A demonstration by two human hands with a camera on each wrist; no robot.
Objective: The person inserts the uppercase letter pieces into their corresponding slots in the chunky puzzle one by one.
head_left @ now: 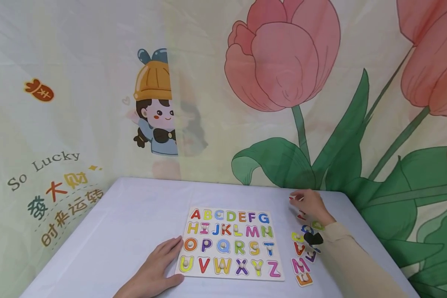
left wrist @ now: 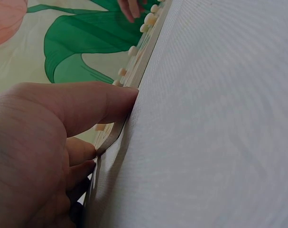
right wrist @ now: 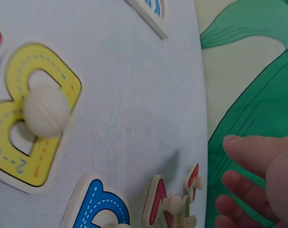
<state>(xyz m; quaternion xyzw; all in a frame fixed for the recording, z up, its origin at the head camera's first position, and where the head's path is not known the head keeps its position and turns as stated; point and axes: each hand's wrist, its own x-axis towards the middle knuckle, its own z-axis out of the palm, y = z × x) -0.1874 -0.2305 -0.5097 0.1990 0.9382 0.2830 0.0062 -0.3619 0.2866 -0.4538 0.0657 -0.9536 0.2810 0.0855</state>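
A white alphabet puzzle board (head_left: 277, 242) lies on the table, filled with colourful letter pieces that have round knobs. My left hand (head_left: 152, 265) rests against its left side, fingers along the edge and thumb by the near corner; in the left wrist view the thumb (left wrist: 106, 99) touches the board's rim. At the far right my right hand (head_left: 312, 205) is low over the table, fingertips beside a small red piece (head_left: 292, 198). In the right wrist view its thumb (right wrist: 257, 152) and fingers are apart, close to red letter pieces (right wrist: 155, 202), with nothing visible between them.
Several loose letter pieces lie in a column right of the board, including a red A (head_left: 299, 248), a pink M (head_left: 300, 265) and an orange E (head_left: 304, 279). A black device (head_left: 313, 238) sits on the right wrist. A printed curtain (head_left: 208, 103) hangs behind the table.
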